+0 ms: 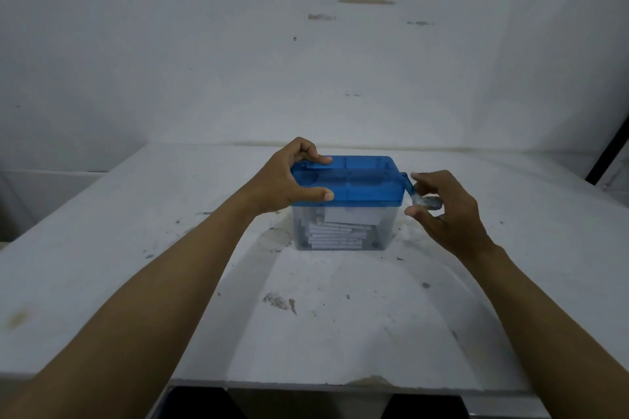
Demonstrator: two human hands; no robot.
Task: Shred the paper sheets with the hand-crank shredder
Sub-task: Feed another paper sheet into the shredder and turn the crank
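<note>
Bracing probably light, slide-prone shredder (347,206) by lid (360,180) with clasping left hand (289,180); pinching crank knob (427,202) in right hand (446,211).

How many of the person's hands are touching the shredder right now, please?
2. The left hand grips the left end of the blue lid; the right hand pinches the crank handle at the right side of the shredder.

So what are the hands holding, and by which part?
The left hand grips the shredder's blue lid at its left end; the right hand pinches the crank knob on the right side.
</note>
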